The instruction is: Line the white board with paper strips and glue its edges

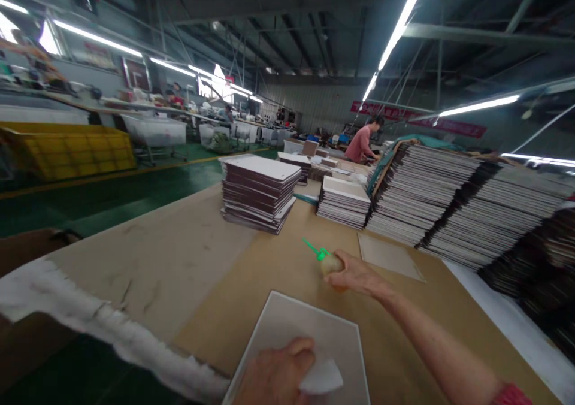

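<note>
Now hands apart: left hand (pixel 275 376) on white pad (pixel 321 378) atop board (pixel 314 333), right hand (pixel 354 273) around green-nozzled bottle (pixel 330 263).

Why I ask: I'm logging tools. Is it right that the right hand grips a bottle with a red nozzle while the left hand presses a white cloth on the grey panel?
Not quite: in the head view the bottle in the right hand has a green nozzle, not red. The left hand does press a white cloth on the grey panel.

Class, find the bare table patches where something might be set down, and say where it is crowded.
Bare: the table left of the board, up to the near stack. Crowded: stacks along the right, and around the bottle in the right hand.
</note>
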`<state>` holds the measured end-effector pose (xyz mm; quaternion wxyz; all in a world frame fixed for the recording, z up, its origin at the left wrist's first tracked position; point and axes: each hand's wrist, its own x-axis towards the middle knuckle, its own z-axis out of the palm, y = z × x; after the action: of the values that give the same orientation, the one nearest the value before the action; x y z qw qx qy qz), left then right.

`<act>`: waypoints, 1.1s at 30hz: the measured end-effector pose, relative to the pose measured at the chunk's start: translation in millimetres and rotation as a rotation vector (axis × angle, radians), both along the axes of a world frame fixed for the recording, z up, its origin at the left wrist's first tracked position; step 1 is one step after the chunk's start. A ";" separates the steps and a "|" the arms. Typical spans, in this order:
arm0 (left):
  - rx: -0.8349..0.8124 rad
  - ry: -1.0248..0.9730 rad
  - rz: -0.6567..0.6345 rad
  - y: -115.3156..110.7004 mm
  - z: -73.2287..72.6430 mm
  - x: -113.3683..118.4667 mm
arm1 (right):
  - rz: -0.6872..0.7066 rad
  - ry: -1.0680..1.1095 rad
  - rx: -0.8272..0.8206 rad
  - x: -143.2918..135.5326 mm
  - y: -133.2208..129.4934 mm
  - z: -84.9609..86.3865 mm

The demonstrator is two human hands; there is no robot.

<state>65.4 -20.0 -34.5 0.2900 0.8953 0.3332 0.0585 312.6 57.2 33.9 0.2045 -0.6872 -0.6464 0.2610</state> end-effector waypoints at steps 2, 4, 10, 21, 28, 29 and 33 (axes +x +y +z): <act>0.013 -0.030 -0.004 -2.6 2.6 -0.9 | 0.021 0.005 -0.079 -4.9 -18.6 5.5; 0.027 -0.055 0.004 -6.1 3.9 -2.4 | 0.018 -0.031 -0.106 -9.8 -34.3 10.6; 0.068 -0.112 0.019 -11.4 1.0 -2.8 | 0.084 0.064 -0.113 -31.2 -62.2 16.9; 0.089 -0.127 0.030 -13.0 4.2 -1.3 | 0.100 0.157 0.057 -50.8 -60.0 1.1; 0.087 -0.123 0.030 -10.8 -1.9 -0.9 | 0.217 -0.050 0.231 -58.3 -54.3 0.0; 0.086 -0.121 0.029 -10.7 -2.3 -1.2 | 0.229 -0.058 0.234 -58.6 -53.2 0.5; 0.089 -0.122 0.033 -10.7 -2.6 -1.2 | 0.289 -0.106 0.244 -60.8 -50.7 4.9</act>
<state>64.2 -30.7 -37.2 0.2688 0.8964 0.3266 0.1326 251.8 6.5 38.8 0.2123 -0.5699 -0.7752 0.1709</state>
